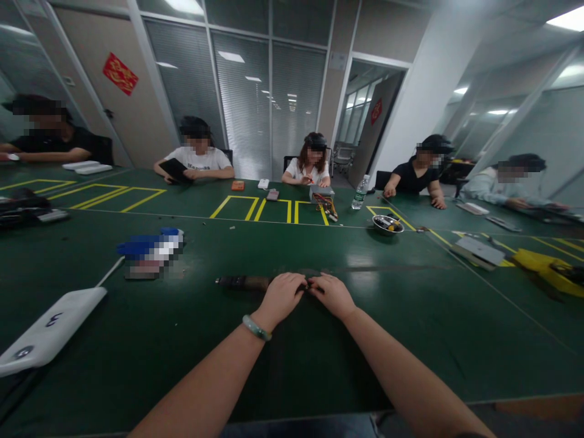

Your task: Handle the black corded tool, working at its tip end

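A dark, slim cylindrical tool (244, 282) lies sideways on the green tabletop, its narrow metal tip pointing left; its exact kind is unclear. My left hand (283, 296), with a pale green bangle (257, 328) on the wrist, curls over the tool's right end. Close against it, my right hand (333, 294) has its fingers bent in a pinch. Between both sets of fingertips shows a small dark piece with a bit of metal. Whether this belongs to the tool is hidden by the fingers.
A white numbered device (57, 328) with a cable lies at left, near a blue-and-white item (152, 250). Farther off are a metal bowl (387, 226) of small parts, a water bottle (360, 193), a bundle of wires (325, 204) and a yellow bag (547, 274). Several people sit opposite.
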The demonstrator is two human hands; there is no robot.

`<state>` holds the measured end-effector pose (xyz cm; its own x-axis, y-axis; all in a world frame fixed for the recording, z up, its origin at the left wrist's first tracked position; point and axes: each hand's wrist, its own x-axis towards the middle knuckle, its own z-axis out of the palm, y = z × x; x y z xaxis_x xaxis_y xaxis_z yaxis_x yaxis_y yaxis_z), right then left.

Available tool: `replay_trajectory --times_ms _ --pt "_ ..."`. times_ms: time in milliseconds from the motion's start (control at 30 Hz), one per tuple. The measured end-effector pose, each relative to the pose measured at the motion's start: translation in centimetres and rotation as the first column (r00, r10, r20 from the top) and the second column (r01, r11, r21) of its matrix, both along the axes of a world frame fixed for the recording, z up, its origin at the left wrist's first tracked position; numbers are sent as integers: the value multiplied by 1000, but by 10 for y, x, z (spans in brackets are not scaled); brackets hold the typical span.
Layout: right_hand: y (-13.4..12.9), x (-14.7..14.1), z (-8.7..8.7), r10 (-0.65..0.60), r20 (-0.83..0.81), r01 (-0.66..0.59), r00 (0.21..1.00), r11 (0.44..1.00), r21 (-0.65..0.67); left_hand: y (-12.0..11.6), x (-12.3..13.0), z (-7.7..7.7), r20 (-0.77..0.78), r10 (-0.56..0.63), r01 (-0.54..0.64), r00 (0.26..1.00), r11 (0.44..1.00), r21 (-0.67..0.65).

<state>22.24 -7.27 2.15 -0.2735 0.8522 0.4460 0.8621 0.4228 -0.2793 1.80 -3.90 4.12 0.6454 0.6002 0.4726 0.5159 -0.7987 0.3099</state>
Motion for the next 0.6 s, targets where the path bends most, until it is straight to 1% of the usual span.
replay_trajectory --times_ms 100,333,400,600 --pt "1 0 -1 8 6 -8 1000 1000 -10 0 1 2 -12 -3 3 1000 1000 -3" --pt "6 -1 1 87 25 -85 996 995 -51 -1 3 2 -32 -9 10 999 1000 6" --pt "6 -1 2 77 25 -75 997 995 -67 -1 2 1 -37 -10 10 999 1000 17" --pt "3 -2 2 -22 1 22 1000 996 -87 0 -1 -2 -43 -15 17 999 999 36"
